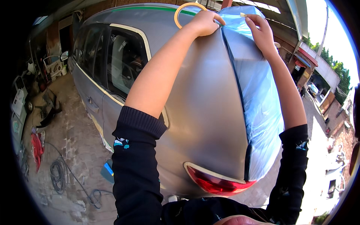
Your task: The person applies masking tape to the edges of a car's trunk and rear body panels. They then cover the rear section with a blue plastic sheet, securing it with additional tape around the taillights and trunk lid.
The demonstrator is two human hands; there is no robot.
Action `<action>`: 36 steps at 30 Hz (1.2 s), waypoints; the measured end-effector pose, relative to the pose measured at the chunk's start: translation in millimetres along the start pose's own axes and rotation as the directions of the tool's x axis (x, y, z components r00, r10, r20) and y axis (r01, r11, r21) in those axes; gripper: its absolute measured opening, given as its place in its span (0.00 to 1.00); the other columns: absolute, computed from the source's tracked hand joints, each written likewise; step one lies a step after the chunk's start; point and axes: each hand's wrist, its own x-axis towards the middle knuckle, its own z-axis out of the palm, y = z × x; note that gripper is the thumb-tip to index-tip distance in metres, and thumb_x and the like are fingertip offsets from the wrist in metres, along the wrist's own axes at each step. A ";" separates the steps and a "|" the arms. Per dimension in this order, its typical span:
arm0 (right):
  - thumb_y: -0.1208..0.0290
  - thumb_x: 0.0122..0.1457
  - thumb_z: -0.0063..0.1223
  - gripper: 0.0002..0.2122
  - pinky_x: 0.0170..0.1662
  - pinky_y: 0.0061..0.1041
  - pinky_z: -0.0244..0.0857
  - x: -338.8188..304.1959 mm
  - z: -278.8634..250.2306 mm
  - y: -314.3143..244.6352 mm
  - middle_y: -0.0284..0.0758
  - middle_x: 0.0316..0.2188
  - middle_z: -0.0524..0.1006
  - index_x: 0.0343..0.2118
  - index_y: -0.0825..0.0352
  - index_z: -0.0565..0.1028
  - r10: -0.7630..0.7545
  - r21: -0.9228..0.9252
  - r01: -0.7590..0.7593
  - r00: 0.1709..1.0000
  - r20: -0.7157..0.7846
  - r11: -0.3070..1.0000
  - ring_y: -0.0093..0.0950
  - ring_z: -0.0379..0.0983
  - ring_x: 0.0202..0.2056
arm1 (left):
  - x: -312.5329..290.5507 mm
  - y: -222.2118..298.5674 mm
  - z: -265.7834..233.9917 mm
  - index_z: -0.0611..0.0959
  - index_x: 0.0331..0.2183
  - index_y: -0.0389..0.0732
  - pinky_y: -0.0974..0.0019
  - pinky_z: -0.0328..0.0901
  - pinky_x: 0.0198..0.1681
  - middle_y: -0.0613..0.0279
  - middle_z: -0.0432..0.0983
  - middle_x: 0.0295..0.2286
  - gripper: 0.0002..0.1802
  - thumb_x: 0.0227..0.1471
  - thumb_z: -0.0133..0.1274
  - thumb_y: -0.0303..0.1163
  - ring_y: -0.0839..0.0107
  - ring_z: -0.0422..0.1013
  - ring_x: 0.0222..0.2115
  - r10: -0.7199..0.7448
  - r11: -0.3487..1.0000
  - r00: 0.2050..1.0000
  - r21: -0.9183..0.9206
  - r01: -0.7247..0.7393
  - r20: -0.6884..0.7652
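Observation:
My left hand (pixel 205 23) is bent over the top rear edge of a grey car (pixel 202 101), its thumb and index finger pressed near the dark seam. A roll of masking tape (pixel 177 15) sits in that hand, its right side hidden behind the knuckles. My right hand (pixel 261 33) is raised to the right, thumb and fingers pinching a small cream-coloured piece of tape (pixel 243 15). Blue plastic film (pixel 258 101) covers the rear of the car beside the seam. Masking tape also borders the side window (pixel 127 56) and the red tail light (pixel 217 183).
A coiled hose (pixel 58 176) lies on the brick floor at left, near a red cloth (pixel 36 150) and a dark bumper part (pixel 48 108). Car doors (pixel 18 101) stand along the left side. A blue-and-dark flat object (pixel 108 170) is low beside the car.

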 end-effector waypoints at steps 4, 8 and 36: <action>0.62 0.65 0.53 0.14 0.52 0.26 0.66 -3.6 -10.0 -16.9 0.34 0.42 0.74 0.49 0.64 0.77 -0.058 0.178 0.099 0.974 -0.218 0.979 0.24 0.72 0.46 | 20.4 -26.8 8.8 0.89 0.39 0.52 0.63 0.68 0.51 0.53 0.80 0.42 0.16 0.51 0.52 0.25 0.62 0.75 0.45 0.106 0.991 0.994 0.076 -0.106 0.002; 0.75 0.64 0.47 0.11 0.49 0.21 0.63 -64.1 -56.6 -59.9 0.34 0.46 0.69 0.49 0.67 0.71 -0.087 0.237 0.166 0.947 -0.309 0.957 0.21 0.68 0.44 | 14.5 -30.7 0.1 0.86 0.40 0.40 0.67 0.69 0.42 0.56 0.83 0.34 0.14 0.51 0.54 0.28 0.69 0.77 0.35 0.079 0.994 0.994 0.064 -0.084 0.076; 0.69 0.61 0.56 0.24 0.58 0.32 0.62 -191.4 -195.7 -50.2 0.41 0.49 0.72 0.59 0.68 0.64 -0.106 -0.044 0.102 0.991 -0.079 0.994 0.31 0.70 0.51 | 22.5 1.0 17.1 0.89 0.33 0.45 0.63 0.70 0.34 0.62 0.82 0.28 0.12 0.46 0.66 0.40 0.68 0.76 0.28 -0.246 0.962 0.933 0.050 0.267 -0.262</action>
